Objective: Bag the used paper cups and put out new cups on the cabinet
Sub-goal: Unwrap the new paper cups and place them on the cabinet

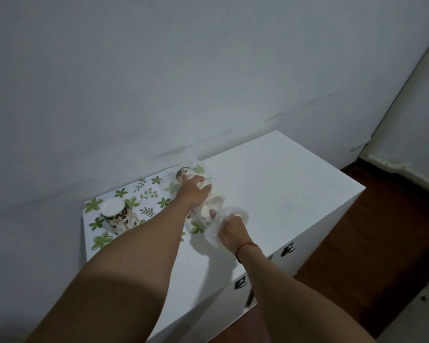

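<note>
A clear plastic bag (pixel 229 220) lies on the white cabinet (pixel 282 184), with a stack of patterned paper cups (pixel 209 209) on its side inside it. My left hand (pixel 195 191) grips the stack through the plastic near its far end. My right hand (pixel 230 230) holds the crumpled mouth of the bag at the near end. Another paper cup (pixel 118 215) with a brown leaf pattern stands upside down on the green-leaf mat (pixel 124 194) to the left.
The cabinet backs onto a white wall and has metal drawer handles (pixel 288 249) on its front. Brown wooden floor (pixel 372 243) lies to the right, with a white door frame (pixel 391 164) beyond it.
</note>
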Motion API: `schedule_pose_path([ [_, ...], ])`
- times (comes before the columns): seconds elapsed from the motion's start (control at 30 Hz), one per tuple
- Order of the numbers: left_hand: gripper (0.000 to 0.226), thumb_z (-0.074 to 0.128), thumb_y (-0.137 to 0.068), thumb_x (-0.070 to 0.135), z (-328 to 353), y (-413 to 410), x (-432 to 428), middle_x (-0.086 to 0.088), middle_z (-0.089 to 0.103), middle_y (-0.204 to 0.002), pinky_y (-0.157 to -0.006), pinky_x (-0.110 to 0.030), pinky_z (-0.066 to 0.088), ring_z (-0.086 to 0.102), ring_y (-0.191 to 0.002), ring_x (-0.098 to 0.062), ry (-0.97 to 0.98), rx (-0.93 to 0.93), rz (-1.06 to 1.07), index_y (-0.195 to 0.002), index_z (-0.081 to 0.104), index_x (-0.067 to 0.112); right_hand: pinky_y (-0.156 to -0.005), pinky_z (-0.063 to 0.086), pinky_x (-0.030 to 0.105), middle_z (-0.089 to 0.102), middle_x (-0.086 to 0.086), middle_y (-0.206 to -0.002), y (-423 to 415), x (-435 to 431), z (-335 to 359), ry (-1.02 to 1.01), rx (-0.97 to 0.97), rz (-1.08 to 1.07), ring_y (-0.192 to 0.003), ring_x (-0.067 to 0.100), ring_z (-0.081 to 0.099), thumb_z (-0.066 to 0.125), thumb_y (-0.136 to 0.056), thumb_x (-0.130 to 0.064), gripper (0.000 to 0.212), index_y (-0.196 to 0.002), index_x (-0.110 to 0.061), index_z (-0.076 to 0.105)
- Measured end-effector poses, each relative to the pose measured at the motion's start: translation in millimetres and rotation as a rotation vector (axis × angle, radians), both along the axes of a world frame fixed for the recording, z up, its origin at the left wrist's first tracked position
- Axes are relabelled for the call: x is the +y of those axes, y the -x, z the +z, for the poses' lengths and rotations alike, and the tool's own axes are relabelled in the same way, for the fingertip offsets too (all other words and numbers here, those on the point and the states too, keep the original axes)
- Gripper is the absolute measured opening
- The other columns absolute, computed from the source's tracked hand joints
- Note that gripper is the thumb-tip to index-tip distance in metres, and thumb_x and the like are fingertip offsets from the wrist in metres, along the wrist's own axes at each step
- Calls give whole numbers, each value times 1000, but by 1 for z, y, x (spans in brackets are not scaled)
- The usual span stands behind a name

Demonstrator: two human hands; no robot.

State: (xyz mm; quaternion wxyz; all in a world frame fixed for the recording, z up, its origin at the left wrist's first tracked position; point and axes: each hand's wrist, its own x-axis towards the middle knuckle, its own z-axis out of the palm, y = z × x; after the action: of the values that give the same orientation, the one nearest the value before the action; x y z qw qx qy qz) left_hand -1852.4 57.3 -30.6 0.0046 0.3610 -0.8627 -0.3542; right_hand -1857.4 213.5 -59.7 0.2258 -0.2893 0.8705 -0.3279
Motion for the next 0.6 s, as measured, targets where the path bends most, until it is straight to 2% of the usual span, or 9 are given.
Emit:
schedule_pose_path([
  [0.1, 41, 51, -97, 32, 0, -2, 0, -9, 25, -157, -112, -29, 29, 34, -141, -25, 10, 42, -39, -136, 51, 20, -92, 42, 28, 56, 16, -130, -6, -13, 3, -46, 48, 10, -118, 30, 55, 47, -93, -12, 40, -131, -1, 51],
  [0.2, 37, 48, -99, 26, -1, -4, -5, -8, 36, -154, -114, -30, 28, 37, -140, -23, -15, 58, -61, -134, 56, 18, -78, 52, 19, 71, 11, -94, -5, -22, 3, 78, 154, 24, -84, 17, 71, 78, -65, -6, 43, -105, 3, 65],
  [0.23, 37, 48, -99, 24, 1, -4, -6, -8, 40, -152, -115, -30, 29, 39, -140, -22, -26, 66, -66, -134, 56, 17, -77, 54, 18, 72, 10, -88, -4, -23, -3, 89, 151, 10, -81, 16, 72, 80, -61, -3, 41, -100, 1, 67],
  [0.33, 36, 49, -99, 21, 1, -4, -11, -7, 47, -147, -115, -29, 32, 44, -137, -21, -65, 92, -44, -133, 58, 13, -92, 53, 32, 65, 18, -112, -7, -20, 2, 172, 250, -21, -104, 28, 66, 66, -77, 6, 39, -116, 4, 60],
  [0.4, 35, 51, -98, 18, -1, -3, -12, -8, 50, -145, -114, -28, 32, 47, -135, -21, -85, 105, -30, -131, 59, 9, -95, 49, 28, 63, 17, -117, -6, -16, 6, 139, 263, -38, -107, 25, 63, 64, -80, 1, 35, -114, 3, 60],
  [0.47, 35, 52, -98, 17, -2, -1, -12, -9, 50, -145, -114, -28, 32, 48, -134, -21, -104, 115, -18, -131, 60, 8, -65, 53, 17, 70, 9, -70, -6, -15, 10, 58, 194, 2, -66, 16, 69, 85, -48, -4, 27, -71, -2, 70],
  [0.5, 35, 52, -97, 17, -2, -1, -12, -9, 50, -145, -114, -28, 32, 47, -134, -21, -112, 116, -14, -131, 60, 8, -51, 50, 15, 63, 4, -52, -4, -15, 6, -3, 200, -6, -49, 13, 65, 88, -32, -7, 31, -54, -7, 66],
  [0.53, 35, 52, -97, 17, -1, -1, -12, -8, 50, -145, -114, -27, 31, 47, -135, -21, -120, 118, -12, -131, 59, 9, -50, 49, 15, 62, 4, -51, 0, -17, 1, -27, 219, -54, -49, 14, 65, 87, -31, -7, 31, -54, -6, 66],
  [0.6, 36, 53, -97, 19, 0, -3, -9, -7, 47, -148, -113, -25, 30, 45, -136, -20, -113, 113, -9, -131, 60, 12, -82, 52, 21, 68, 11, -95, 3, -19, 14, -109, 234, 65, -92, 21, 69, 73, -64, -5, 35, -98, -1, 66],
])
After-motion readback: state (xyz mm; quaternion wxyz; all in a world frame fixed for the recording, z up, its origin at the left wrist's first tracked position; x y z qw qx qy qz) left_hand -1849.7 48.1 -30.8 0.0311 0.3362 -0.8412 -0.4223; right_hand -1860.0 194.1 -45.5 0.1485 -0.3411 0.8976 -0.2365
